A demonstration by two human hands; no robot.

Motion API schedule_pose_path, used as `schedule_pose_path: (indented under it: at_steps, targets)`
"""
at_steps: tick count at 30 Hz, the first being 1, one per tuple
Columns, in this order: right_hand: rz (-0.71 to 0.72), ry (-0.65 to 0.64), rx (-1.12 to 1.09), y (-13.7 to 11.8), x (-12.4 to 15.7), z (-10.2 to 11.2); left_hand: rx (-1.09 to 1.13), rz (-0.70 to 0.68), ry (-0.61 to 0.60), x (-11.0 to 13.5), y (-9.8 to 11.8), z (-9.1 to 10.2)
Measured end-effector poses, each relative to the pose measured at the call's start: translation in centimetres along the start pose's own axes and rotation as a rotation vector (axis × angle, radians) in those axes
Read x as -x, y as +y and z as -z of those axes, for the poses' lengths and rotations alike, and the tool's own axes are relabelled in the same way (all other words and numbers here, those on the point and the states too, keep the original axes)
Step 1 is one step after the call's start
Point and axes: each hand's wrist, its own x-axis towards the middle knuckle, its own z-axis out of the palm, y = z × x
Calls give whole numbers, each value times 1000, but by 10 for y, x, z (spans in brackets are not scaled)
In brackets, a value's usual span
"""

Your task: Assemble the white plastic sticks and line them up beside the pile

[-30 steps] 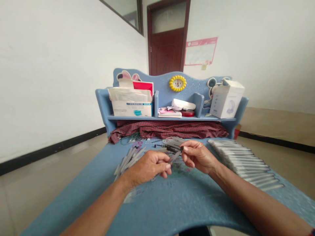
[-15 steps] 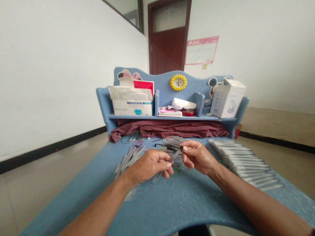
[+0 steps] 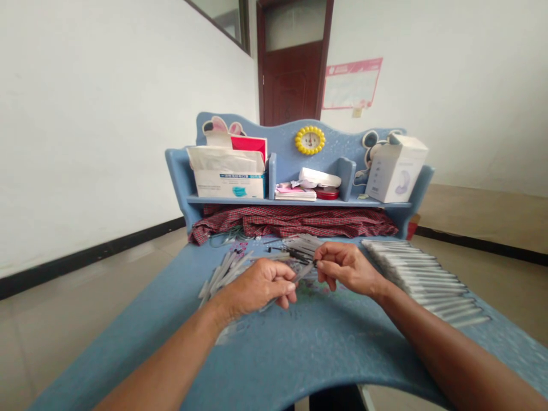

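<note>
- Left hand (image 3: 259, 287): fingers closed round the shaft of a clear pen (image 3: 305, 271).
- Right hand (image 3: 349, 269): thumb and forefinger pinching the pen's black end (image 3: 315, 263).
- Clear pen: held slanting between both hands, above the blue counter (image 3: 342, 342).
- Loose tubes (image 3: 222, 274): heaped on the counter beside the left hand.
- Row of pens (image 3: 428, 279): laid side by side near the right forearm.

Left fingers (image 3: 282, 287) hold clear tube (image 3: 305, 271); right fingers (image 3: 329, 267) pinch its black end (image 3: 315, 263).
</note>
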Motion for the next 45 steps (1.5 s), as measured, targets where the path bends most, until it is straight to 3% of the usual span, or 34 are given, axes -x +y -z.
schedule_pose_path:
  at_steps: [5, 18, 27, 34, 40, 45]
  targets:
    - [2, -57, 155, 6, 0, 3, -83, 21, 52, -2, -1, -1]
    - [169, -85, 244, 4, 1, 7, 96, 66, -106, 5, 0, 7]
    - [72, -133, 318, 6, 1, 7, -87, 58, -23, 1, 1, 2]
    - [-140, -194, 237, 12, 0, 7, -246, 39, 53, -1, 1, -2]
    - [-125, -154, 63, 13, -1, 6, -213, 53, 95, 0, 1, 0]
    - [-155, -149, 138, 14, -1, 3, -209, 34, 65, 0, 2, -1]
